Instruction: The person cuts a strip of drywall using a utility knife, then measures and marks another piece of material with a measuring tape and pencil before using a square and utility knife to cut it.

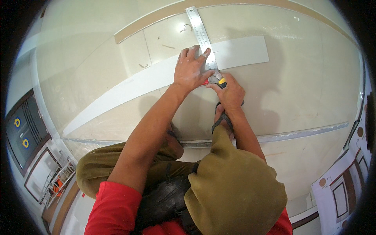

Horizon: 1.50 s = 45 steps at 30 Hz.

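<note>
A long white board strip (129, 88) lies across the floor, wide on the right and narrowing to a point at the left. A steel ruler (199, 29) crosses it, its far end sticking out beyond the board. My left hand (191, 68) lies on the board and ruler with fingers spread, pressing down. My right hand (232, 93) grips a utility knife (222, 81) with a yellow and black handle, its tip at the ruler's near end by the board's near edge. Something small and red (206, 82) shows between my hands; its kind is unclear.
A brown-edged strip (156, 24) curves along the far floor. Near my feet runs a long grey-white strip (305, 133). Dark curled scraps (187, 28) lie beyond the board. Printed sheets (340, 188) are at the right, a white wire rack (56, 182) at the left.
</note>
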Available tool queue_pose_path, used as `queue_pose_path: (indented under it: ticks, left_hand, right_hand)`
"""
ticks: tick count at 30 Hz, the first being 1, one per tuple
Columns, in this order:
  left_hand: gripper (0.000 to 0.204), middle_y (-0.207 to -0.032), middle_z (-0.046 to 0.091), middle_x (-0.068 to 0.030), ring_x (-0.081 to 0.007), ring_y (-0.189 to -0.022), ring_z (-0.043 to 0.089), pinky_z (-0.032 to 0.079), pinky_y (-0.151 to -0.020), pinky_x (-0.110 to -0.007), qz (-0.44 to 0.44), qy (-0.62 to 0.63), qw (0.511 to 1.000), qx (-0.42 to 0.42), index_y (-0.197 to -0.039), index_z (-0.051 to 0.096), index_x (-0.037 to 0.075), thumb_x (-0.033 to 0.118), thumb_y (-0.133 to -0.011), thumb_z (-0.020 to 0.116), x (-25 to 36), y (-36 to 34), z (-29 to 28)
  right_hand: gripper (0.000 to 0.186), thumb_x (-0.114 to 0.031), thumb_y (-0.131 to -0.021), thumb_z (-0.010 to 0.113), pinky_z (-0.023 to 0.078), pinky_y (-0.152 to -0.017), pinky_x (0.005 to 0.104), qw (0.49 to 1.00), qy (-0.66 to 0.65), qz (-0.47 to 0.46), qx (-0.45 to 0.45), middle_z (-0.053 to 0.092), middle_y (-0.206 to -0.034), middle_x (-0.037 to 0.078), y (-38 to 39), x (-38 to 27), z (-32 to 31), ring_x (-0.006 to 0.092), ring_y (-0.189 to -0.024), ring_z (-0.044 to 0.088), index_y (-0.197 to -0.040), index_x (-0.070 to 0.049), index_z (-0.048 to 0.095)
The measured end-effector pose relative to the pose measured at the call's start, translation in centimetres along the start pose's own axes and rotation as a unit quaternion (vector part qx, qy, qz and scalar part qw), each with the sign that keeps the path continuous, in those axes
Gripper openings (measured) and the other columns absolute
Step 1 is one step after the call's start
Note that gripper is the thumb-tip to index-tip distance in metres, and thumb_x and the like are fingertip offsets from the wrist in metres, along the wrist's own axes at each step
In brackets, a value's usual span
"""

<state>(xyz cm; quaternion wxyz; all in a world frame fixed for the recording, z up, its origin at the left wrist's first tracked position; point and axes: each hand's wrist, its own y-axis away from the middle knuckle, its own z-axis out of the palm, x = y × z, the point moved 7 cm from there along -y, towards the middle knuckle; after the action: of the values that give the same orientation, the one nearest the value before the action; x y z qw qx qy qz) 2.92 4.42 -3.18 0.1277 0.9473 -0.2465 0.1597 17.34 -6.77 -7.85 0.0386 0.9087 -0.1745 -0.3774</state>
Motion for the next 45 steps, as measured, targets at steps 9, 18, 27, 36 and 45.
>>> queue_pose_path:
  ticks: [9,18,27,36,45]
  left_hand:
    - [0.077,-0.149,0.056,-0.0169,-0.0407,-0.131,0.053,0.048,-0.115,-0.048,-0.036,0.001,0.999,-0.028,-0.15,0.065,0.024,0.05,-0.081,0.087,-0.3,-0.3,-0.2]
    - [0.078,-0.151,0.055,-0.0162,-0.0391,-0.135,0.052,0.046,-0.118,-0.047,-0.049,0.009,0.998,-0.031,-0.151,0.064,0.024,0.05,-0.081,0.087,-0.2,-0.3,-0.1]
    - [0.077,-0.152,0.054,-0.0145,-0.0384,-0.138,0.05,0.043,-0.12,-0.048,-0.066,0.004,0.997,-0.025,-0.151,0.064,0.026,0.048,-0.081,0.087,-0.5,0.1,0.0]
    - [0.076,-0.147,0.057,-0.0123,-0.0343,-0.137,0.052,0.044,-0.116,-0.05,-0.065,0.012,0.997,-0.045,-0.147,0.068,0.025,0.048,-0.078,0.09,-0.6,-0.4,-0.2]
    - [0.075,-0.143,0.057,-0.0112,-0.0328,-0.135,0.052,0.046,-0.112,-0.049,-0.058,-0.008,0.996,-0.068,-0.146,0.069,0.028,0.055,-0.078,0.088,-0.8,-0.8,-0.3]
  right_hand:
    - [0.065,-0.053,-0.068,0.098,0.058,-0.072,0.0449,1.0,0.005,0.005,0.001,0.077,-0.092,0.011,-0.2,-0.4,-0.5,0.0363,-0.084,0.074,-0.114,-0.015,0.073]
    - [0.069,-0.034,-0.08,0.095,0.059,-0.085,0.0434,0.978,-0.192,0.072,-0.027,0.075,-0.111,0.016,-1.1,3.1,-1.3,0.0311,-0.098,0.075,-0.134,-0.007,0.062]
    - [0.039,-0.026,-0.11,0.056,0.053,-0.058,0.0265,0.789,-0.546,0.265,-0.1,0.071,-0.1,0.01,-2.6,-1.9,-5.9,0.0119,-0.069,0.064,-0.142,-0.004,0.056]
    - [0.045,-0.03,-0.103,0.069,0.054,-0.058,0.0305,0.889,-0.396,0.185,-0.137,0.071,-0.09,0.008,-4.2,-0.9,-4.6,0.0118,-0.066,0.063,-0.137,-0.002,0.06]
    - [0.101,-0.049,-0.072,0.096,0.054,-0.102,0.0507,0.995,0.027,-0.028,-0.089,0.065,-0.139,0.022,-0.8,-1.7,-1.4,0.0419,-0.125,0.066,-0.15,-0.006,0.049]
